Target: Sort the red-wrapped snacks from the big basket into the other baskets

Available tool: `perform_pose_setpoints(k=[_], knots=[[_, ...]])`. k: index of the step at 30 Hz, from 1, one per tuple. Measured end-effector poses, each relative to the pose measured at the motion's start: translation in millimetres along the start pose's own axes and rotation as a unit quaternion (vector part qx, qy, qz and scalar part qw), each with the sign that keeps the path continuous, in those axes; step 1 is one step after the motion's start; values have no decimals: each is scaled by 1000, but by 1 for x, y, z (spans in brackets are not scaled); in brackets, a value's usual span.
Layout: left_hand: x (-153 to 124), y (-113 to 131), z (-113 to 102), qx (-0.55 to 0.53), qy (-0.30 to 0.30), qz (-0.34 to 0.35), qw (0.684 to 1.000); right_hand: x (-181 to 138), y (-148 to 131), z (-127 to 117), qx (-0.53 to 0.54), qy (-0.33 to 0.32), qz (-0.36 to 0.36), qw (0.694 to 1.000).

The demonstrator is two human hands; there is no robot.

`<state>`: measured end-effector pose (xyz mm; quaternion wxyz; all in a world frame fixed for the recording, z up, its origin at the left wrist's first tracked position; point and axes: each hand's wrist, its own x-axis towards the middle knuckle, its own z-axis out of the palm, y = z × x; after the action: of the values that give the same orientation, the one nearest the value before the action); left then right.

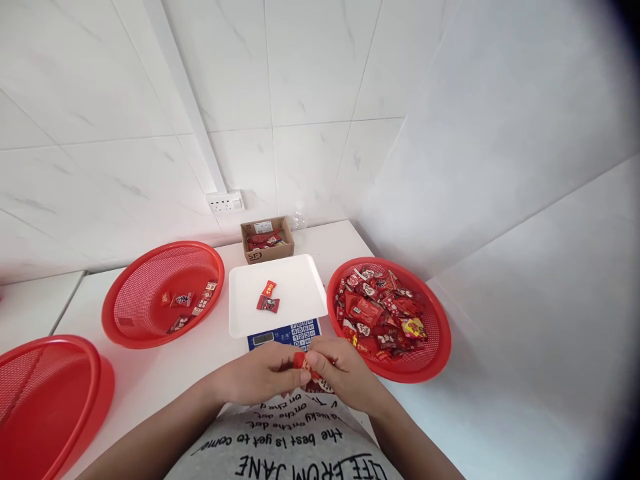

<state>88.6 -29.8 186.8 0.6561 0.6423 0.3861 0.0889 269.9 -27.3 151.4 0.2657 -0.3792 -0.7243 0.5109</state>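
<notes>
In front of my shirt, my left hand [257, 375] and my right hand [347, 375] meet, both closed around small red snack packets [316, 385]. My left thumb and fingers pinch a packet's left edge, while my right thumb presses over it. Fingers hide much of these packets. Just beyond my hands stands a weighing scale [283, 337] with a blue keypad and a white pan [300, 287]. Two red packets [269, 304] lie touching on that pan. To the right, a red basket [437, 353] holds many mixed red packets [367, 312].
A red basket [145, 257] with several packets stands left of the scale. Another red basket [75, 347] is at the lower left, cut by the frame. Behind the scale sit a cardboard box [273, 253] of packets and clear plastic [299, 219]. Walls border the back and right.
</notes>
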Motion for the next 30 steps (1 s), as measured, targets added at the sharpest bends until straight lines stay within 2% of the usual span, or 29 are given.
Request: perform_pose_setpoints(k=[2, 4, 8, 10, 18, 24, 30], knots=[[0, -1, 0, -6, 26, -5, 1000, 0, 3, 4, -21, 39, 0, 999], [0, -1, 0, -34, 32, -12, 999, 0, 5, 8, 4, 51, 10, 999], [-1, 2, 1, -63, 23, -20, 998, -1, 6, 14, 122, -26, 32, 992], [-2, 2, 1, -64, 34, -18, 997, -1, 6, 16, 146, -39, 30, 988], [-5, -2, 3, -66, 20, 72, 995, -2, -4, 19, 96, -9, 5, 995], [-1, -8, 14, -92, 71, 54, 992, -4, -6, 24, 82, 16, 11, 996], [5, -27, 20, -100, 100, 57, 988, -5, 2, 28, 158, -10, 62, 985]])
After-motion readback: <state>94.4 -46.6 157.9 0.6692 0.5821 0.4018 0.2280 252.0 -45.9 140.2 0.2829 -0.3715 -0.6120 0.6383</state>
